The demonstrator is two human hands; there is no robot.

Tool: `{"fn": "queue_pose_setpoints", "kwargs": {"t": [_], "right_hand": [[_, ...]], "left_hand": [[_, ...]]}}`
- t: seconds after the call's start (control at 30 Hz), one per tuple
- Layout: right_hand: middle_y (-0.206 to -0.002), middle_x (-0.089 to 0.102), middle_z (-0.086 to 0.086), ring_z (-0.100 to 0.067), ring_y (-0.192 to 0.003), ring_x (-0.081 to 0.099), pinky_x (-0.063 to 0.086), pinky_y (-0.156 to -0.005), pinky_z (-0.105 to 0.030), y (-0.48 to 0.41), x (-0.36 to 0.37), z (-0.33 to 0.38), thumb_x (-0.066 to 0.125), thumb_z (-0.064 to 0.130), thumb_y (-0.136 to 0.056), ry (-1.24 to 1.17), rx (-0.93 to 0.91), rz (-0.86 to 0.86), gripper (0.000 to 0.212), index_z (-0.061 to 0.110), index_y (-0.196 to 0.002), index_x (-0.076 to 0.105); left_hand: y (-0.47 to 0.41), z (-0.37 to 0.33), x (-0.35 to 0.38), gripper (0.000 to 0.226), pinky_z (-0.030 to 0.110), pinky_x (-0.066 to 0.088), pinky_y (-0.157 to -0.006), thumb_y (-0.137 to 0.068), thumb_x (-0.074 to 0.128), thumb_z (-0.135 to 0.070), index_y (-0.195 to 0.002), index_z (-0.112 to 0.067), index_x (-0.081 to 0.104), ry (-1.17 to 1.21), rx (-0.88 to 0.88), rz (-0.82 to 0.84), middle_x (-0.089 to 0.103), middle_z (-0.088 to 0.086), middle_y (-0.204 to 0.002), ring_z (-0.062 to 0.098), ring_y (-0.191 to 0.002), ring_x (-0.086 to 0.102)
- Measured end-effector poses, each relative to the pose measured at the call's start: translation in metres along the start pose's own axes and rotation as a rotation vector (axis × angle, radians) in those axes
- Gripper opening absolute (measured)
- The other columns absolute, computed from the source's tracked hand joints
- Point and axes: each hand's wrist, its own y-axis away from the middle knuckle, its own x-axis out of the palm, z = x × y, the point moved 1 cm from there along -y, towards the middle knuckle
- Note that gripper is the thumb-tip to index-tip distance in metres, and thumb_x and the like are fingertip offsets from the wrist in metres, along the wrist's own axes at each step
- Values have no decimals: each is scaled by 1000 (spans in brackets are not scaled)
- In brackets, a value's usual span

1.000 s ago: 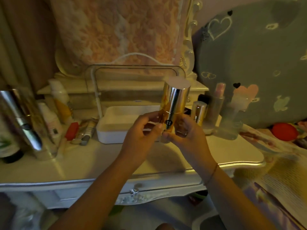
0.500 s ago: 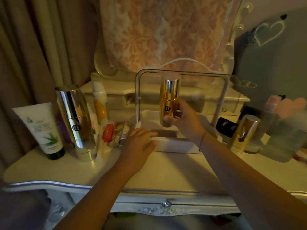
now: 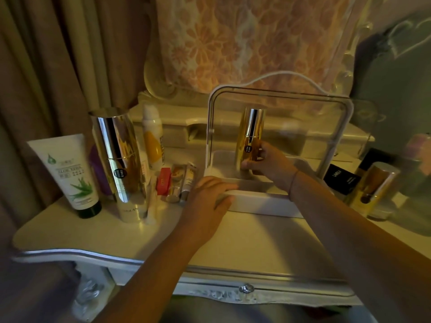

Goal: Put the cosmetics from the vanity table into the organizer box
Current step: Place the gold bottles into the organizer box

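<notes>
A white organizer box (image 3: 261, 201) with a clear raised lid (image 3: 279, 94) stands at the middle of the vanity table (image 3: 144, 231). My right hand (image 3: 268, 164) grips a gold bottle (image 3: 249, 138) with a shiny metal cap, upright inside the box at its left side. My left hand (image 3: 210, 197) rests flat on the box's front left corner, fingers spread. Left of the box stand a tall gold and silver bottle (image 3: 121, 164), an aloe tube (image 3: 67, 173), a white and yellow spray bottle (image 3: 152, 138), and small tubes with a red lipstick (image 3: 164, 180).
To the right of the box lie a black compact (image 3: 342, 178) and a shorter gold bottle (image 3: 373, 185); blurred pinkish bottles stand at the far right. Behind is a mirror draped in floral cloth (image 3: 245, 38). Curtains hang at the left. A drawer knob (image 3: 246, 287) sits below.
Both hands held the gold bottle in front of the box; now my right hand alone has carried it into the box and lowered it. My left hand dropped onto the box's front corner.
</notes>
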Motion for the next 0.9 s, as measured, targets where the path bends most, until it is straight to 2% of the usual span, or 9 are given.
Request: {"fn": "queue_pose_setpoints", "kwargs": {"t": [0.1, 0.23, 0.3, 0.4, 0.5, 0.6, 0.7, 0.8, 0.9], "right_hand": [[-108, 65, -6, -25, -106, 62, 54, -90, -41, 0, 1, -1, 75, 9, -76, -9, -3, 15, 60, 16, -130, 50], [-109, 64, -5, -22, -106, 60, 49, -96, -39, 4, -1, 2, 77, 15, -75, 64, -26, 4, 58, 15, -128, 52], [-110, 63, -6, -20, -102, 60, 49, -93, -36, 11, -3, 5, 78, 17, -74, 68, -28, -32, 59, 11, -127, 53], [-102, 59, -7, -16, -91, 57, 49, -76, -21, 34, -4, 11, 78, 14, -74, -122, -80, -240, 54, 7, -121, 52], [-91, 61, -2, -12, -82, 60, 51, -66, -14, 68, 5, 19, 78, 12, -73, -229, -240, -382, 36, 19, -102, 57], [-92, 62, -4, -14, -81, 62, 53, -68, -17, 97, 38, 31, 78, 6, -71, -334, -317, -261, 34, 20, -96, 59], [-97, 62, 3, -7, -85, 61, 53, -73, -16, 111, 85, 42, 80, 8, -69, -349, -335, -100, 42, 30, -99, 58], [-107, 61, 9, -3, -99, 60, 50, -81, -15, 111, 130, 50, 81, 18, -70, -294, -307, 40, 50, 36, -108, 53], [-110, 59, 17, 12, -98, 57, 45, -73, -1, 103, 160, 61, 79, 25, -73, -258, -315, 121, 52, 34, -117, 51]], "left_hand": [[0, 0, 0, 30, 16, 25, -94, -90, 53, -20, -118, -26, 59, 0, -12, 10, 44, -16, -112, -1, -110, 34], [1, -2, -2, 28, -3, 18, -89, -90, 54, -20, -117, -25, 60, 6, -28, -15, 46, -16, -113, -4, -110, 34], [3, -5, -6, 25, -2, 22, -90, -89, 55, -19, -113, -23, 62, 21, -30, -59, 52, -13, -113, 0, -109, 41], [16, -6, -17, 20, 9, 35, -87, -89, 57, -20, -107, -26, 62, 29, -39, -187, 58, -14, -108, 2, -104, 50], [41, -4, -33, 16, 5, 37, -82, -88, 59, -22, -101, -31, 62, 26, -62, -371, 58, -23, -103, -11, -102, 49], [67, 2, -51, 21, 4, 39, -73, -86, 61, -23, -95, -42, 57, 80, -145, -569, 60, -21, -93, -8, -93, 54], [86, 10, -66, 29, 17, 42, -71, -82, 63, -25, -97, -48, 51, 210, -277, -727, 55, -13, -88, 5, -85, 55], [94, 20, -77, 32, 33, 48, -84, -82, 58, -32, -111, -36, 47, 307, -396, -766, 54, -6, -110, 13, -102, 53], [94, 26, -84, 39, 40, 44, -99, -90, 53, -31, -127, -29, 44, 365, -430, -662, 50, -6, -131, 12, -120, 48]]}}
